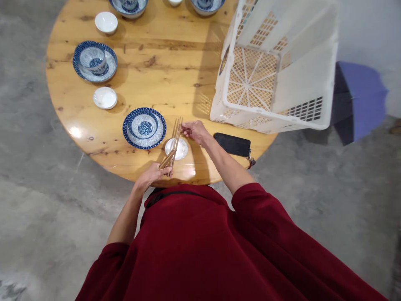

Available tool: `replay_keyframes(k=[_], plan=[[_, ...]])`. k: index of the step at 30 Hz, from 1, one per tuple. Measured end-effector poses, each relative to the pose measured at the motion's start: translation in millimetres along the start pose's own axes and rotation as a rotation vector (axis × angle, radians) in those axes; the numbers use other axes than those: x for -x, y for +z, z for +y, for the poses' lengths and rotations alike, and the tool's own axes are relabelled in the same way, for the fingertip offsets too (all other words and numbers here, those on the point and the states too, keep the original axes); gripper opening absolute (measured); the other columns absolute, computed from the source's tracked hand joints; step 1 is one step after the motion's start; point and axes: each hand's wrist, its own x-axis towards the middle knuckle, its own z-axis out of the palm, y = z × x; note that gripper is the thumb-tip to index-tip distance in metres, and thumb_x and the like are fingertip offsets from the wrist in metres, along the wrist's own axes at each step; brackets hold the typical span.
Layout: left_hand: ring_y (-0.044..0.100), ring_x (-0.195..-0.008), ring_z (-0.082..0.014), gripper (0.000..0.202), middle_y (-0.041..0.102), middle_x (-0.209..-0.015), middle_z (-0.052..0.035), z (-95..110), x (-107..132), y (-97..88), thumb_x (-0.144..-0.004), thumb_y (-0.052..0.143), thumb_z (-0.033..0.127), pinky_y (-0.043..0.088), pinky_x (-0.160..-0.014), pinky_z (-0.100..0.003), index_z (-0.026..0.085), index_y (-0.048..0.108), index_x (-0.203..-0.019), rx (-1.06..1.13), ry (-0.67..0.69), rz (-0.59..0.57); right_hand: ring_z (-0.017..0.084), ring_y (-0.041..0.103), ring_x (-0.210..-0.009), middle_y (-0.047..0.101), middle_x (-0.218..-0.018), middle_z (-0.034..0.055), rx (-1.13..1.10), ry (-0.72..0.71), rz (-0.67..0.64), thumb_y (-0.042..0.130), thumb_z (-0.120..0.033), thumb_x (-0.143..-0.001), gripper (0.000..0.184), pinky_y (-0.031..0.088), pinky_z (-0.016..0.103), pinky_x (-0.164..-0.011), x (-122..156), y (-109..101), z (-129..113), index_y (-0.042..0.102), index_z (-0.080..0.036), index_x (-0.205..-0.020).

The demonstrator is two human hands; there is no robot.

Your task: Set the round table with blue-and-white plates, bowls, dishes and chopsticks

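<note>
Round yellow wooden surface (156, 81), carrying: white perforated plastic basket (302, 73), right; blue-and-white patterned plate (126, 130) with matching bowl (145, 126); black rectangular phone (232, 144), beside the basket. Right hand (195, 131), whether gripping cannot be told; left hand (154, 172), grip closed. Small round white dish (183, 150). Slender brown chopsticks (173, 153), clasped by the left hand, slanting above the dish.

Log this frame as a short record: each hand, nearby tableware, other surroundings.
left hand: gripping a bundle of brown chopsticks
right hand: at the chopsticks' far ends; contact unclear
beneath chopsticks: small white dish
left of dish: blue-and-white plate with a bowl on it
right of dish: black phone on the wooden table
beyond phone: white plastic crate
past table, right: purple umbrella
</note>
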Motion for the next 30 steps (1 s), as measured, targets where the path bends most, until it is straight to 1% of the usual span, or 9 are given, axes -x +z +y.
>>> replay_keyframes(k=[2, 4, 8, 11, 14, 18, 23, 26, 30], plan=[[0.044, -0.051, -0.0118, 0.043, 0.059, -0.060, -0.0003, -7, -3, -0.1, -0.083, 0.064, 0.058, 0.028, -0.051, -0.025, 0.017, 0.073, -0.075, 0.021, -0.024, 0.064, 0.005, 0.052, -0.046, 0.068, -0.062, 0.0013, -0.003, -0.014, 0.020, 0.071, -0.013, -0.083, 0.017, 0.041, 0.014, -0.042, 2, -7, 3, 0.066, -0.013, -0.067], [0.042, -0.050, -0.0102, 0.044, 0.061, -0.062, -0.0007, -14, -6, -0.1, -0.081, 0.066, 0.059, 0.028, -0.050, -0.025, 0.016, 0.072, -0.075, 0.068, -0.044, 0.116, 0.005, 0.052, -0.047, 0.069, -0.064, 0.0013, -0.007, -0.036, 0.044, 0.072, -0.014, -0.082, 0.015, 0.040, 0.014, -0.042, 3, -14, 7, 0.067, -0.014, -0.068], [0.042, -0.051, -0.0080, 0.046, 0.076, -0.086, -0.0092, -22, -9, -0.7, -0.078, 0.068, 0.057, 0.028, -0.049, -0.024, 0.013, 0.075, -0.086, 0.196, -0.036, 0.141, 0.004, 0.052, -0.047, 0.070, -0.066, 0.0026, -0.014, -0.051, 0.072, 0.072, -0.016, -0.082, 0.015, 0.039, 0.014, -0.042, 4, -23, 18, 0.068, -0.013, -0.068], [0.041, -0.052, -0.0078, 0.047, 0.077, -0.091, -0.0116, -21, -8, -0.1, -0.078, 0.068, 0.054, 0.026, -0.049, -0.023, 0.012, 0.077, -0.096, 0.248, -0.062, 0.164, 0.004, 0.052, -0.047, 0.070, -0.067, 0.0026, -0.001, -0.044, 0.075, 0.070, -0.016, -0.083, 0.014, 0.039, 0.014, -0.042, 4, -24, 21, 0.069, -0.013, -0.069], [0.040, -0.052, -0.0078, 0.044, 0.077, -0.091, -0.0108, -19, -8, 2.5, -0.078, 0.068, 0.053, 0.025, -0.049, -0.023, 0.013, 0.076, -0.093, 0.261, -0.066, 0.169, 0.004, 0.052, -0.047, 0.070, -0.066, 0.0020, 0.020, -0.049, 0.057, 0.070, -0.015, -0.084, 0.015, 0.038, 0.015, -0.042, 3, -18, 18, 0.068, -0.014, -0.070], [0.039, -0.051, -0.0080, 0.041, 0.075, -0.083, -0.0077, -19, -9, 6.3, -0.079, 0.067, 0.054, 0.024, -0.048, -0.023, 0.014, 0.074, -0.082, 0.238, -0.004, 0.137, 0.005, 0.050, -0.046, 0.066, -0.061, 0.0009, 0.047, -0.033, 0.045, 0.073, -0.018, -0.086, 0.022, 0.037, 0.015, -0.041, 2, -4, 12, 0.064, -0.015, -0.066], [0.041, -0.050, -0.0084, 0.042, 0.076, -0.081, -0.0092, -18, -13, 10.0, -0.083, 0.066, 0.055, 0.025, -0.048, -0.023, 0.014, 0.073, -0.083, 0.288, 0.034, 0.066, 0.004, 0.049, -0.044, 0.061, -0.056, -0.0022, 0.095, -0.035, 0.042, 0.082, -0.025, -0.081, 0.029, 0.034, 0.014, -0.040, 2, 10, 7, 0.062, -0.015, -0.063], [0.046, -0.051, -0.0084, 0.035, 0.077, -0.083, -0.0104, -14, -16, 12.6, -0.084, 0.068, 0.048, 0.027, -0.048, -0.023, 0.013, 0.071, -0.085, 0.339, 0.009, 0.061, 0.004, 0.047, -0.042, 0.058, -0.051, -0.0026, 0.124, -0.039, 0.064, 0.084, -0.025, -0.079, 0.029, 0.032, 0.015, -0.038, 2, 15, 6, 0.063, -0.014, -0.062], [0.049, -0.052, -0.0082, 0.027, 0.076, -0.080, -0.0095, -7, -17, 15.1, -0.087, 0.069, 0.038, 0.030, -0.049, -0.022, 0.012, 0.073, -0.091, 0.367, -0.043, 0.056, 0.005, 0.044, -0.041, 0.053, -0.045, -0.0037, 0.156, -0.028, 0.101, 0.082, -0.018, -0.079, 0.027, 0.029, 0.016, -0.037, -1, 22, 6, 0.063, -0.014, -0.059]])
